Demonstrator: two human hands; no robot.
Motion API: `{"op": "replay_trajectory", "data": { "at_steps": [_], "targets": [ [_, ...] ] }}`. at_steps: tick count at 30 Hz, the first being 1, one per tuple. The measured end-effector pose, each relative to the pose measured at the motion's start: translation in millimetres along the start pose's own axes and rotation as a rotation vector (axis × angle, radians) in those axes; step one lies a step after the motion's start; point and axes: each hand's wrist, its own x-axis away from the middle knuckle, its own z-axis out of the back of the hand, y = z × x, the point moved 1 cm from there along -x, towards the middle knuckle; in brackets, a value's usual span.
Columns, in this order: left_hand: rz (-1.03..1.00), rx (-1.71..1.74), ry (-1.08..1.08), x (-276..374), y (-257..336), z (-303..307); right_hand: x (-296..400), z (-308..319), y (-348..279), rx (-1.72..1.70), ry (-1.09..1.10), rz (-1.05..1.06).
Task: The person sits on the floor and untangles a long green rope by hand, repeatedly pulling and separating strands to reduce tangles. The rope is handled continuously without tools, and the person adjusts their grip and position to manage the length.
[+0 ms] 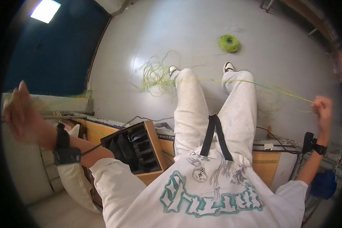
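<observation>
My right hand [322,109] is raised at the right, its fingers closed on a thin yellow-green cord [288,93]. From there the cord runs left across my lap, above the thighs, and fades into blur. Far to the left, my left hand [21,115] is held up with fingers extended. It is too blurred to tell whether cord is between them. A loose tangle of similar cord [158,75] lies on the floor beside one shoe. Beyond my feet sits a neatly wound yellow-green coil [229,43].
I am seated on a mat-covered bed edge [266,165] with a metal frame. An open box [136,149] with black compartments stands by my left arm. A dark blue panel [57,54] fills the upper left. Blue cloth [323,184] hangs at the right.
</observation>
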Motion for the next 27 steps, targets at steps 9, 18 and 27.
{"op": "replay_trajectory", "data": {
  "at_steps": [9,18,27],
  "targets": [
    [0.812,-0.806,-0.842,187,-170,-92,23,72,90,0.219,0.434,-0.355],
    [0.624,-0.93,-0.92,348,-163,-133,31,104,140,0.49,0.645,-0.365],
    [0.457,-0.794,-0.751,355,-170,-172,29,78,142,0.295,0.443,-0.382]
  ]
}}
